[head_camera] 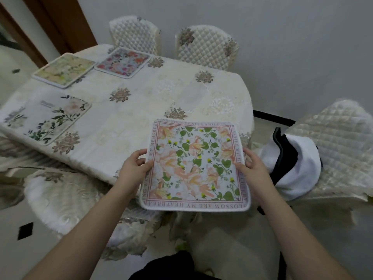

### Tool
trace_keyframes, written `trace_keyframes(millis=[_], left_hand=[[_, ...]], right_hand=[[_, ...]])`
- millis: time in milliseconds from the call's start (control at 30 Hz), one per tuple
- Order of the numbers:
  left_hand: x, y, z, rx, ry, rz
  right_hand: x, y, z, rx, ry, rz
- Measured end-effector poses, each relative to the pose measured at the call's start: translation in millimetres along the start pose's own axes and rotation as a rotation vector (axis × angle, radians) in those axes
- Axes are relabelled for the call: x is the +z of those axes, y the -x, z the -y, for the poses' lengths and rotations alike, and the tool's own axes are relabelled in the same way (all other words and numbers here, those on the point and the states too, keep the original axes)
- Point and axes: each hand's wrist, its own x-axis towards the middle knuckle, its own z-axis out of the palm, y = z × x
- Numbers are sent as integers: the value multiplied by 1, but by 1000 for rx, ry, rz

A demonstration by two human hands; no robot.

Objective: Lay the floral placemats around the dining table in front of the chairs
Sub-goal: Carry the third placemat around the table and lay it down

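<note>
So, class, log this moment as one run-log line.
left hand: grips peach-and-green floral placemat | right hand: grips same | placemat: over near table edge | laid: three placemats

Plain grey wall [292, 37], pale floor [232, 239], brown door frame [60, 21].

Your mat [194, 164]: peach blooms, green leaves, pink border w/ text. Bench cloth [141, 110]: cream w/ brown flowers.

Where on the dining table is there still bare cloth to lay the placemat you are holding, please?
Free: the near right end, under the peach-and-green bordered placemat, and the far right edge before the quilted cream chair. Crowded: the left end, with three mats.
</note>
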Motion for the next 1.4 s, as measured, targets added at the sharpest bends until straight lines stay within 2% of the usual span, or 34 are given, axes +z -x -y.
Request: trace_keyframes(millis=[367, 600, 800, 933, 1233, 1400], left_hand=[[-42, -35, 31, -126, 191, -231], [-54, -52, 37, -171, 205, -350], [-56, -54, 42, -232, 310, -523], [-55, -60, 48, -265, 368, -658], [-69, -83, 54, -331, 344, -827], [-87, -89, 69, -410, 294, -848]], right_hand=[[81, -107, 30, -4, 272, 199], [124, -155, 43, -49, 352, 282], [169, -212, 52, -73, 433, 452], [207, -247, 64, -165, 555, 584], [288, -295, 79, -216, 665, 778], [324, -309, 59, -220, 668, 809]])
